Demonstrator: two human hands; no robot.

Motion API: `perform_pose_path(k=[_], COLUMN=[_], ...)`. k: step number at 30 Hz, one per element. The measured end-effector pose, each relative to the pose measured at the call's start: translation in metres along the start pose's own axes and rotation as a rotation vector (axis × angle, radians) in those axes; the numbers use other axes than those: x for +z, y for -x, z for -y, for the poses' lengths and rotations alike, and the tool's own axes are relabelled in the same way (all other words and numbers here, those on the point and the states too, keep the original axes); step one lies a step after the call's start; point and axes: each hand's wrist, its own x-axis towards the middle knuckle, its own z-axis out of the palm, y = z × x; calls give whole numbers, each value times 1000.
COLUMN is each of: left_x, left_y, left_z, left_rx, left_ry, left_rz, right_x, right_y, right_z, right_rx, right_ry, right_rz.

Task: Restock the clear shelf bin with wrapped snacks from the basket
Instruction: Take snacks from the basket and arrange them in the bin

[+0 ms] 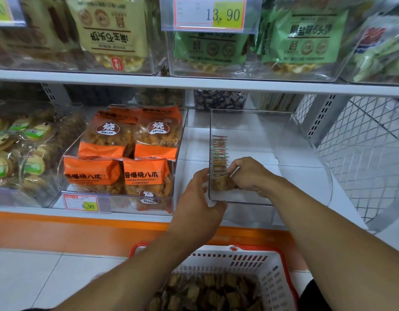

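Clear shelf bin [306, 140] on lower shelf, beside bin of orange packets [126, 153]. Wrapped snacks [219, 158] stand in a row along its left wall. Right hand [250, 176] inside, fingers pinching the nearest snack. Left hand [199, 203] grips the bin's front-left corner. Basket [250, 265] below holds more snacks.

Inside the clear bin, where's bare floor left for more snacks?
The clear bin is bare across its middle, right side and back. Only its left wall is crowded: a row of snacks stands there, with the right hand at its front end. The left hand grips the front-left corner.
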Motion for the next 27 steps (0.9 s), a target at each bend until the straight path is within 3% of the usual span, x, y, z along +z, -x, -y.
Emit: perform_pose_path(k=[4,9,21,27], left_x=[0,-1,-1,-3], left_y=[1,1,5,7], left_z=[0,0,-2,-4], left_rx=[-1,-7,-28,-37], left_ry=[-9,11,-11,-20], left_rz=[5,12,19,49], right_x=[14,10,24,23], right_y=[0,3,-11,-11], right_z=[5,13,2,2], right_rx=[47,137,-79,-92], right_ry=[200,95,361,396], right_rz=[15,79,-112,-94])
